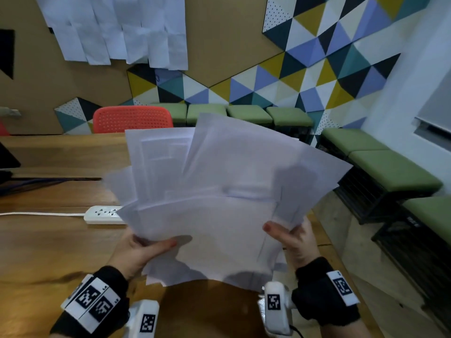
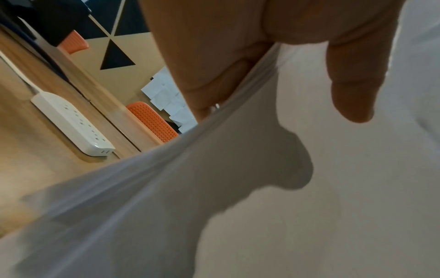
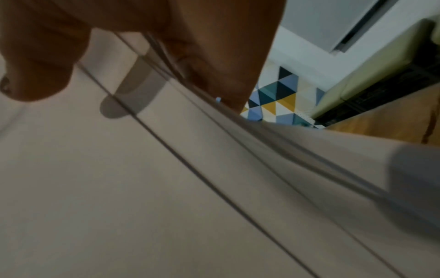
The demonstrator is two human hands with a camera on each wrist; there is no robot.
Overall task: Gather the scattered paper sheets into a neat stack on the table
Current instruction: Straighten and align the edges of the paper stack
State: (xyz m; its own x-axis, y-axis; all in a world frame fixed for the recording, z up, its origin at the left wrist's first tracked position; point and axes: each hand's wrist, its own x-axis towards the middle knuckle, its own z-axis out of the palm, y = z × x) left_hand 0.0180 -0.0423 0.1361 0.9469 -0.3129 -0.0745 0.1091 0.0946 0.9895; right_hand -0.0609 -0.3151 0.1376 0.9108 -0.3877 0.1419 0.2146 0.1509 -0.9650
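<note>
A loose, fanned bundle of several white paper sheets (image 1: 219,196) is held up above the wooden table (image 1: 48,240), its edges uneven. My left hand (image 1: 144,250) grips the bundle's lower left edge, thumb on top and fingers behind. My right hand (image 1: 288,237) pinches the lower right edge the same way. The left wrist view shows the thumb (image 2: 350,79) pressing on the paper sheets (image 2: 262,206). In the right wrist view my thumb (image 3: 40,62) lies on the sheets (image 3: 142,188) and the staggered sheet edges show.
A white power strip (image 1: 103,214) with its cord lies on the table left of the papers. A red chair (image 1: 133,119) stands at the far side. Green cushioned benches (image 1: 380,164) line the wall on the right. More sheets (image 1: 117,30) hang on the back wall.
</note>
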